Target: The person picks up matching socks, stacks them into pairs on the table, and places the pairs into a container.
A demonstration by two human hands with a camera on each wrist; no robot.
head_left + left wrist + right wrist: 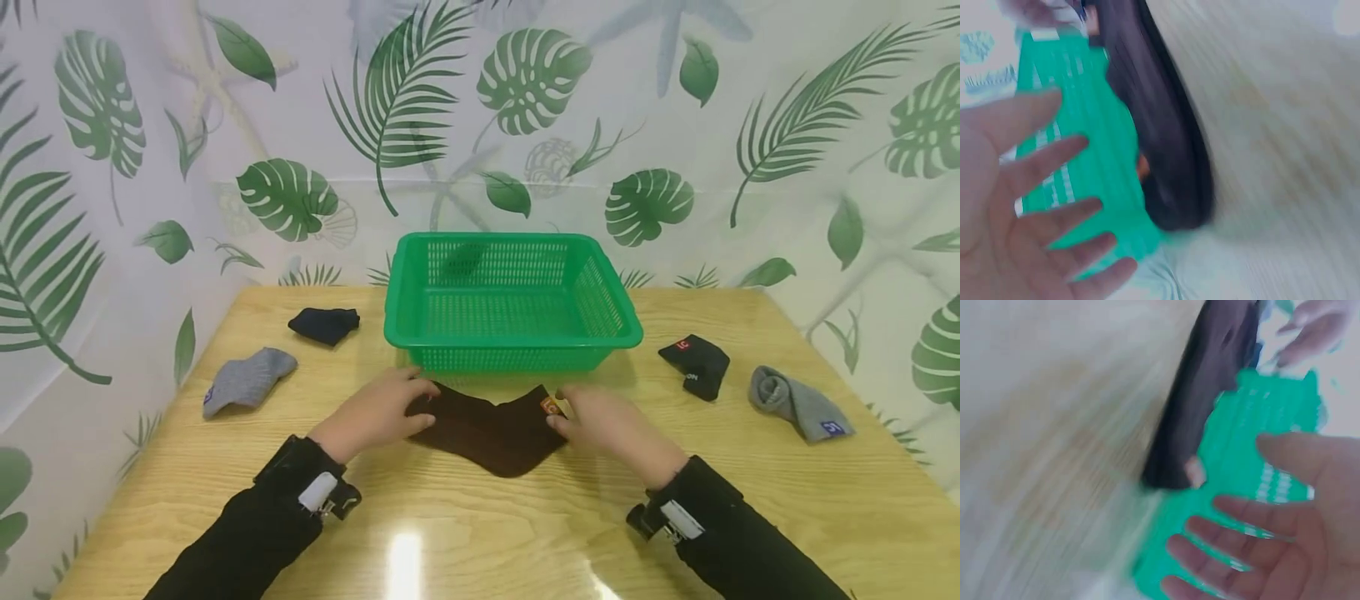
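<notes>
A pair of dark brown socks [491,437] lies spread on the table in front of the green basket, bent in a wide V with an orange label at its right end. My left hand [378,417] is at the left end of the socks, and my right hand [609,423] is beside the labelled end. In the left wrist view the fingers [1054,159] are spread and straight, apart from the dark cloth [1166,125]. The right wrist view likewise shows extended fingers [1241,544] with nothing between them. Both wrist views are blurred.
Behind the socks stands a green plastic basket [513,342]. On its left lie a navy sock bundle [326,325] and a grey one [251,383]. To the right are a black bundle [701,367] and a rolled grey one [802,404]. A leaf-patterned cloth [555,208] hangs behind the wooden table [480,533].
</notes>
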